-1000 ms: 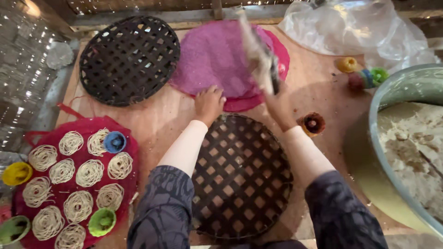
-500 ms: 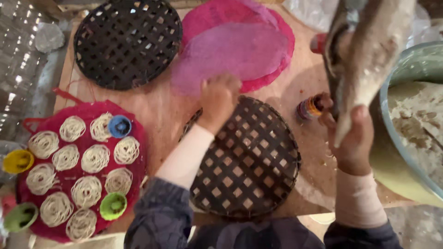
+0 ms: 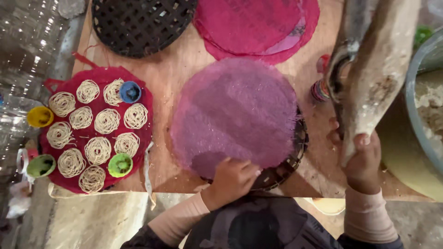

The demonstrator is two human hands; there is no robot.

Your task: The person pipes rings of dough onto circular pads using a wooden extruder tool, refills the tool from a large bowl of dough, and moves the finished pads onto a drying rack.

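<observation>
The left hand (image 3: pixel 230 177) rests at the counter's (image 3: pixel 180 69) near edge, its fingers (image 3: pixel 247 168) curled together onto the near rim of a purple mesh sheet (image 3: pixel 235 115) and pressing it down. The sheet lies flat over a dark woven mat (image 3: pixel 290 154), which shows only as a lattice rim on the sheet's right and near side, just past the fingertips. The right hand (image 3: pixel 362 159) is near the counter's right edge, its fingers clamped on the lower end of a long, flour-dusted press (image 3: pixel 374 74) that stands tilted up toward the far right corner and is partly blurred. Beside the press, on the right, sits a large bowl (image 3: pixel 422 60) with pale dough inside. Between the sheet and the press stands a small striped cup (image 3: pixel 319 90), partly hidden. At the far edge lie a stack of pink mesh sheets (image 3: pixel 254 23) and, left of it, a second dark mat (image 3: pixel 138 20). By the left edge a red mesh sheet (image 3: pixel 143 133) carries coils of pale noodles (image 3: pixel 106 121) in rows, with a blue cup (image 3: pixel 130 91) and a green cup (image 3: pixel 120 164) among them. A yellow cup (image 3: pixel 40 116) and another green cup (image 3: pixel 40 166) sit just off the red sheet's left rim.
</observation>
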